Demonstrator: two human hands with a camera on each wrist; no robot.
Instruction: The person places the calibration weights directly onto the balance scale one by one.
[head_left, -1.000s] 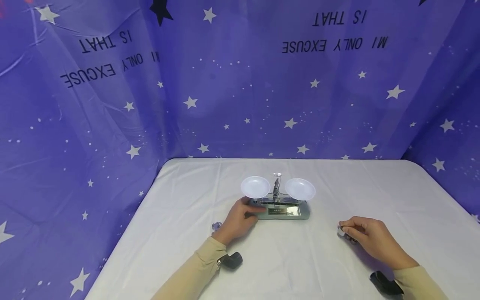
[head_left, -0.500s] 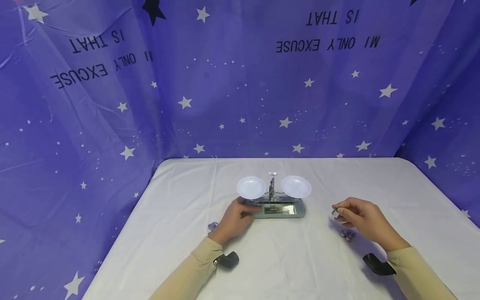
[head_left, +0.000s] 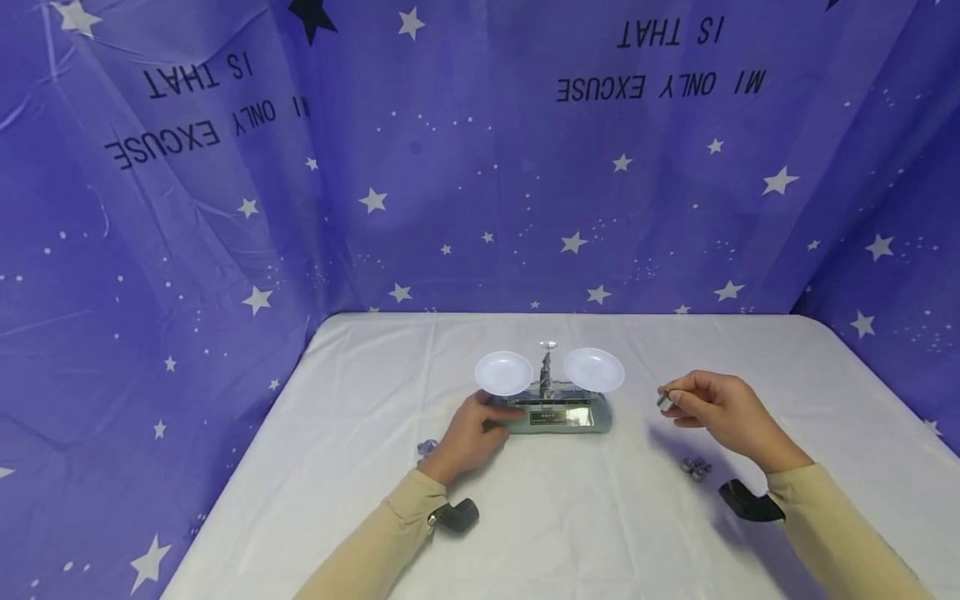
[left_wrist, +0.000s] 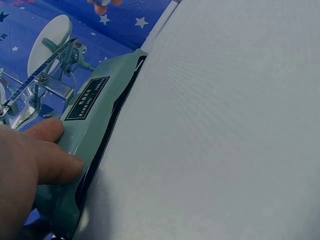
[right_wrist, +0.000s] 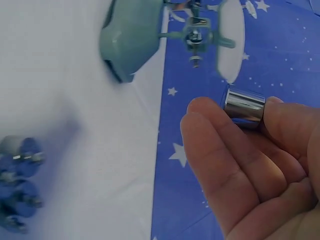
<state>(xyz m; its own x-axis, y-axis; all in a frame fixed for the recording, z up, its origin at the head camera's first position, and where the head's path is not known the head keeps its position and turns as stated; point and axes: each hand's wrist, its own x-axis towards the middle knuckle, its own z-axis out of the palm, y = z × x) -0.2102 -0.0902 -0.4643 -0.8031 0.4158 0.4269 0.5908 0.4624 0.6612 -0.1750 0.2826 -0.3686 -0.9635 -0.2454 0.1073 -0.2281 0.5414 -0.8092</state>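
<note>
A balance scale with a green base [head_left: 570, 423] and two white pans stands mid-table, and its pans [head_left: 504, 372] look bare. My left hand [head_left: 472, 437] rests at the base's left end; in the left wrist view its straight fingers [left_wrist: 55, 162] lie on the green base [left_wrist: 125, 65], left of the black label. Off to the right, my right hand [head_left: 723, 412] is raised above the table. Between thumb and fingertips it pinches a shiny cylindrical balance weight [right_wrist: 245, 106], seen also in the head view as a small metal weight [head_left: 664, 401].
Several more metal weights [head_left: 696, 468] are clustered on the white cloth below my right hand. Small bluish, shiny objects [head_left: 427, 448] lie left of my left wrist. Purple star-patterned curtains [head_left: 480, 167] surround the table's back and sides.
My right hand has lifted the weight from the cluster and carried it up and left, nearer the right pan. The left hand has stayed on the base.
</note>
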